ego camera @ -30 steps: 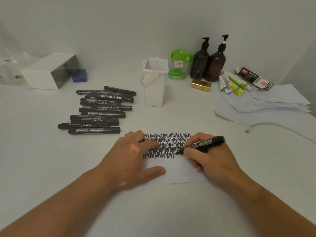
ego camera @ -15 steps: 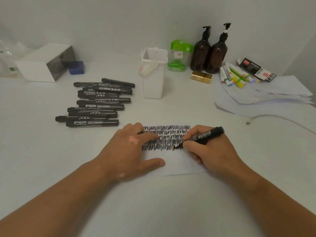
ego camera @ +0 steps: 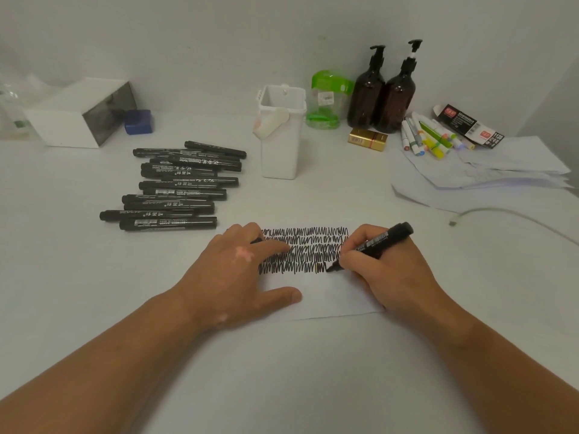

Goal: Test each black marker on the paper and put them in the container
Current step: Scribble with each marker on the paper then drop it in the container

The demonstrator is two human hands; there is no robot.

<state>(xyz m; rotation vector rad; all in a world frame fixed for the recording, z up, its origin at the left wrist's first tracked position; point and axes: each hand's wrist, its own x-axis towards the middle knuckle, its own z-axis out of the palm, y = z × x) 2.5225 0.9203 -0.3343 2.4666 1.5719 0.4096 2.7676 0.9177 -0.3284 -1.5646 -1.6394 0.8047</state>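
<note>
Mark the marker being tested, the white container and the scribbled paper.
marker (ego camera: 377,240): head view, on the labelled barrel.
white container (ego camera: 280,155): head view, on its front wall.
paper (ego camera: 329,297): head view, on the bare strip below the scribbles.

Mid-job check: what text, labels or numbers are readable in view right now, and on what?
"1120": on the white end of the black carton.
On the loose black markers: white print and barcodes, too blurred to read.
On the marker in the right hand: barcode and fine print, too small.
On the green-lidded jar: label blurred.
On the gold box: barcode, unreadable.
</note>
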